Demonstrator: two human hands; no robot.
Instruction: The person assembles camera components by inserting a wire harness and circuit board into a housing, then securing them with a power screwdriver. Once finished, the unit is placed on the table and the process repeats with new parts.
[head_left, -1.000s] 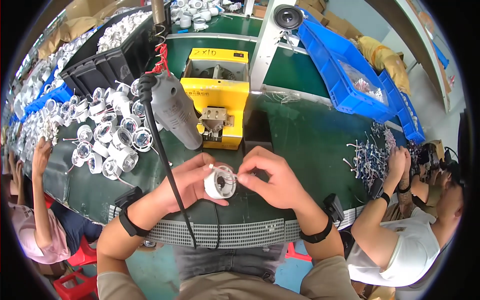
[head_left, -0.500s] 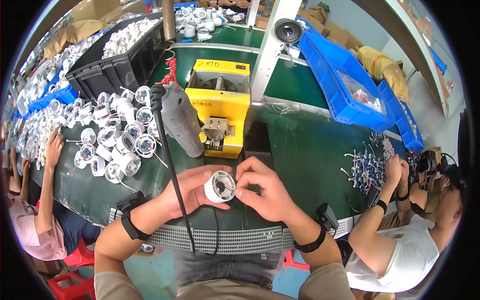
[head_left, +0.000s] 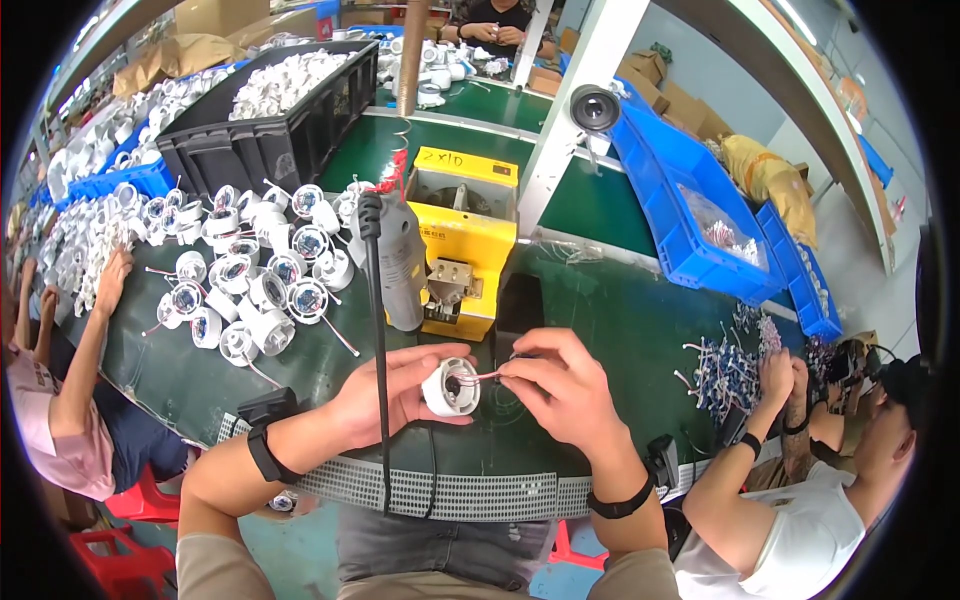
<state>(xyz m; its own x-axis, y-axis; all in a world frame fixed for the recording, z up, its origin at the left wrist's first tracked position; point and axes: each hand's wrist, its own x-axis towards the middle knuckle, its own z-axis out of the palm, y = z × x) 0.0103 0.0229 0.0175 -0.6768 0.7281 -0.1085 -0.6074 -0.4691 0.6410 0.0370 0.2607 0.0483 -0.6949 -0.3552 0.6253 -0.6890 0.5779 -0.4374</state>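
Observation:
My left hand (head_left: 388, 396) is closed round a white round plastic housing (head_left: 441, 398), its open face turned to the right and up. Inside the cup shows a dark part, and thin reddish and white wires (head_left: 480, 377) run out of it to the right. Those wires are pinched between the thumb and fingers of my right hand (head_left: 562, 385), a short way from the housing. Just beyond my hands stand a yellow bench machine (head_left: 462, 245) and a hanging grey power screwdriver (head_left: 402, 265) with a black cable.
Many white housings with wires (head_left: 245, 270) lie on the green bench (head_left: 590, 300) at left. Behind them stands a black crate (head_left: 260, 150) of white parts. Wired boards (head_left: 722, 375) lie at right near a co-worker (head_left: 790, 490); blue bins (head_left: 690, 230) stand beyond. Another person (head_left: 70, 400) works at left.
My right hand has drawn away to the right from the housing, and the wires now stretch out straight between them. The whole view has shifted slightly.

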